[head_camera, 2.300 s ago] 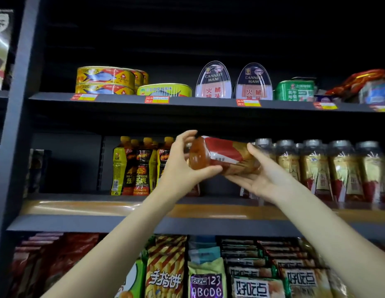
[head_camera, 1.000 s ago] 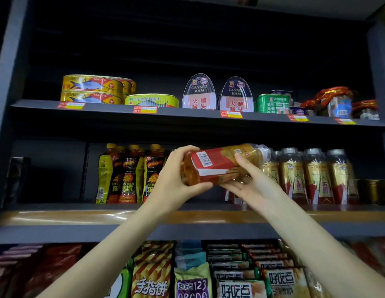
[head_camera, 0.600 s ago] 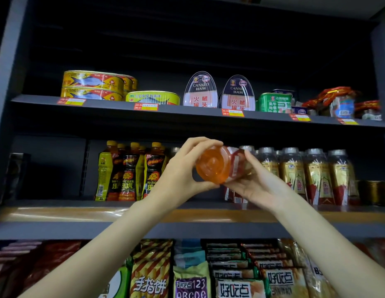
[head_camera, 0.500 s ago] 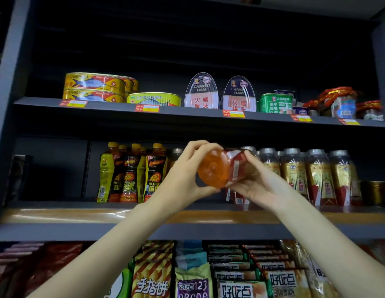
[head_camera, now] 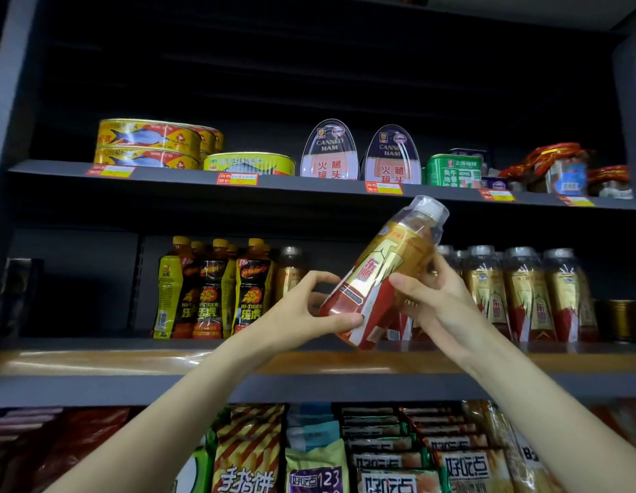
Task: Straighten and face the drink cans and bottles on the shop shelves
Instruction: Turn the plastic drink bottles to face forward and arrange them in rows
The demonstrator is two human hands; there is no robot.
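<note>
Shop shelves (head_camera: 309, 361) behind; left hand (head_camera: 302, 314) and right hand (head_camera: 433, 300) both grip tilted bottle (head_camera: 380, 275), label forward. Next: stand upright in gap beside row (head_camera: 522, 293).

this is a shop, a small grocery or convenience store. dark grey metal shelving (head_camera: 309, 192) fills the view in tiers, and small red-and-yellow price tags (head_camera: 237, 179) are clipped along the front edge of the upper shelf. on that shelf sit stacked yellow oval fish tins (head_camera: 145, 144), clear-lidded canned ham packs (head_camera: 329, 151) and a green rectangular meat tin (head_camera: 453, 170). the middle shelf holds rows of identical goods: black-and-yellow energy drink bottles (head_camera: 209, 290) on the left, gold-and-red labelled drink bottles with silver caps (head_camera: 526, 293) on the right. below, printed snack packets (head_camera: 387, 457) stand packed side by side.
</note>
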